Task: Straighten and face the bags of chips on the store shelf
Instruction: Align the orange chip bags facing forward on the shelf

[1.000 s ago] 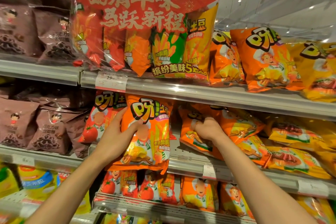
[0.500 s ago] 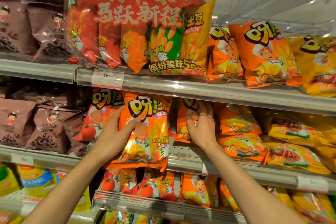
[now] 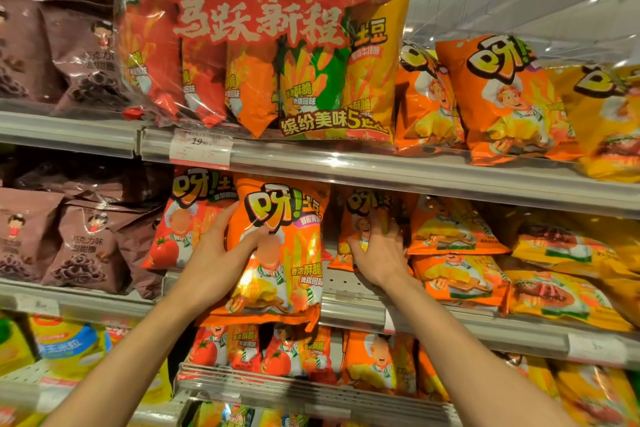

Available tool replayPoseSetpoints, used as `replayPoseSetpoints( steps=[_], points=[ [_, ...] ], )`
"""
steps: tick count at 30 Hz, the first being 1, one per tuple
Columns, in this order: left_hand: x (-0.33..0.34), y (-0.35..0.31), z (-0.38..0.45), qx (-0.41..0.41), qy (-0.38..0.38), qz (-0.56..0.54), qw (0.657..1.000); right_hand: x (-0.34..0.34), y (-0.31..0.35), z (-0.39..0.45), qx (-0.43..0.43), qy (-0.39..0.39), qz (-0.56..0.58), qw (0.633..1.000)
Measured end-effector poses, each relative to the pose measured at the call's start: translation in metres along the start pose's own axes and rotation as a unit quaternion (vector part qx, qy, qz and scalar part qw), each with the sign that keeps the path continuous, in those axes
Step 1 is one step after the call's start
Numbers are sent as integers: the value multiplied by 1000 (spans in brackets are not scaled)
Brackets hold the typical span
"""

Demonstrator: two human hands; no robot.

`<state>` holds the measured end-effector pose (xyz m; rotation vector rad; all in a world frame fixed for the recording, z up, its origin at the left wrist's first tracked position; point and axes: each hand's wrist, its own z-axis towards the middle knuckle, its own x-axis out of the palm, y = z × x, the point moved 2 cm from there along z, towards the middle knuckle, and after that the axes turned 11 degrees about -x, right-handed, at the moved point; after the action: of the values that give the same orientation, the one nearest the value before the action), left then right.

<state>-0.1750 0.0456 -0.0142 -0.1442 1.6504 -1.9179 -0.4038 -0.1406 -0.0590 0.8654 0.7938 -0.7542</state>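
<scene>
My left hand [image 3: 221,253] grips a large orange chip bag [image 3: 291,253] at its left edge, thumb across the front. The bag faces me upright and hangs over the front edge of the middle shelf [image 3: 349,308]. Just to its right and deeper in, a second orange bag [image 3: 367,204] stands upright. My right hand [image 3: 379,250] lies on that bag's front with fingers spread and fairly straight. A red tomato-flavour bag [image 3: 180,225] stands just left of my left hand.
Orange bags [image 3: 457,229] lie flat in a stack right of my right hand, with yellow bags [image 3: 561,291] beyond. Brown snack bags [image 3: 83,250] fill the left. A big multipack [image 3: 263,45] sits on the shelf above, and more bags [image 3: 377,360] below.
My right hand went from curled on a tilted orange bag to spread on it, and that bag now stands upright. My left hand kept its bag nearly still.
</scene>
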Motion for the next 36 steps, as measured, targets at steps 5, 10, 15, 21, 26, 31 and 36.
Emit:
replayPoseSetpoints(
  steps=[5, 10, 15, 21, 26, 31, 36],
  points=[
    [3, -2, 0, -7, 1, 1, 1000, 12, 14, 2, 6, -31, -11, 999],
    [1, -1, -1, -3, 2, 7, 1000, 10, 7, 7, -2, 45, -23, 999],
    [8, 2, -3, -2, 0, 6, 1000, -17, 14, -6, -15, 4, 146, 989],
    [46, -2, 1, 4, 47, 3, 999, -57, 21, -58, -5, 29, 335, 942],
    [93, -13, 16, 20, 61, -6, 998, -58, 23, -65, 12, 28, 366, 930],
    [116, -21, 39, 14, 23, -7, 1000, -51, 18, -39, 15, -65, 364, 929],
    [126, -5, 35, 59, 38, 46, 996, -39, 18, -41, 0, -72, 323, 943]
  ],
)
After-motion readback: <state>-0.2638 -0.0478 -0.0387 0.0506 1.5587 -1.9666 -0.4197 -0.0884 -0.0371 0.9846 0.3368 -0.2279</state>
